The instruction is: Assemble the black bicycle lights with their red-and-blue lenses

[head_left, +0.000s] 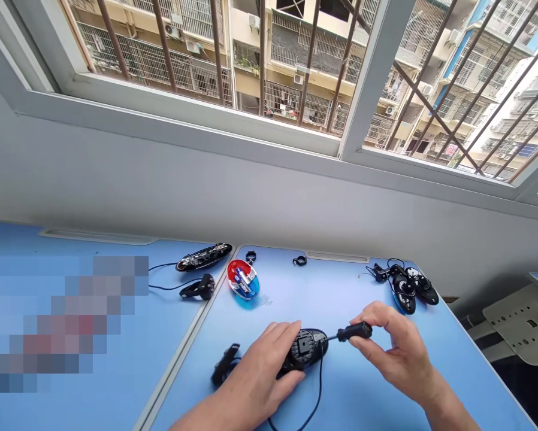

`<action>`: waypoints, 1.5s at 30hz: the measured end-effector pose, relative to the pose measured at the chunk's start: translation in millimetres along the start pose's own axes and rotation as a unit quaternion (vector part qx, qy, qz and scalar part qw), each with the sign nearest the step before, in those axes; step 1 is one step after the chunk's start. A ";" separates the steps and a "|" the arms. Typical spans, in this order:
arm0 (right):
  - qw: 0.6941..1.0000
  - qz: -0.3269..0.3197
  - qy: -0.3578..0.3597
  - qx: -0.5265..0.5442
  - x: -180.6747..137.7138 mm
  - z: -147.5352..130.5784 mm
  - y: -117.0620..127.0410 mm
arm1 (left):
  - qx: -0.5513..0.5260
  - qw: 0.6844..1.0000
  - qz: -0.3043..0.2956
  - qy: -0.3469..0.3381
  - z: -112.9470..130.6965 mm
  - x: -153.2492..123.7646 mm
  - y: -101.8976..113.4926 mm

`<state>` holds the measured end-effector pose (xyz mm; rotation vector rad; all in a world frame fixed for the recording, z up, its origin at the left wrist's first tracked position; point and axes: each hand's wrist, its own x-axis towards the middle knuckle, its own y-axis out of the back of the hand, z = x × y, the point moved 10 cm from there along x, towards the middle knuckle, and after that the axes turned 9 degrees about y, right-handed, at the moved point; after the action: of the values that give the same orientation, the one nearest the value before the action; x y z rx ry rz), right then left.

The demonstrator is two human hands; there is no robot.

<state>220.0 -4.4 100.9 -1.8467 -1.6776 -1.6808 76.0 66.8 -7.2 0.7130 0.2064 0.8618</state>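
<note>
You are clasping the black housing at the table's six o'clock in your left hand. Your right hand is pinching the screwdriver, seemingly working a screw. The next turn calls for a squarely seated tip.

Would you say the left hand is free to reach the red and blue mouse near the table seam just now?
Probably not at once: the left hand grips the black mouse. The path itself looks open: nothing lies on the blue table between it and the red and blue mouse.
</note>
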 end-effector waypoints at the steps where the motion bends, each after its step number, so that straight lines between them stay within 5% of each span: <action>1: 1.000 0.007 0.012 -0.013 1.0 -3.3 -1.4 | 0.002 1.000 -0.002 -0.006 -0.6 0.2 -1.4; 6: 0.995 0.046 0.073 -0.049 4.2 -14.3 -3.1 | 0.014 1.000 0.003 -0.028 -2.0 0.8 -2.6; 15: 0.997 -0.055 0.017 0.042 2.2 -4.0 -3.4 | -0.007 1.000 0.001 0.000 0.3 -1.6 0.3; 25: 0.999 0.033 0.004 -0.010 2.4 -4.2 -0.3 | 0.005 1.000 0.003 -0.015 0.0 -0.9 -0.7; 31: 0.996 0.048 0.065 -0.037 3.4 -15.6 0.0 | 0.013 1.000 0.012 -0.010 2.3 -1.5 2.4; 37: 0.997 -0.061 -0.022 0.033 -0.8 3.6 -1.7 | 0.007 1.000 -0.015 -0.001 1.7 -0.6 -0.8; 45: 0.995 -0.006 -0.046 0.083 0.1 11.4 7.8 | -0.008 1.000 -0.003 0.012 3.5 -1.4 2.2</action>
<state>232.8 0.8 100.9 -1.8637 -1.8074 -1.4321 75.3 65.0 -3.2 0.6875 0.2224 0.8649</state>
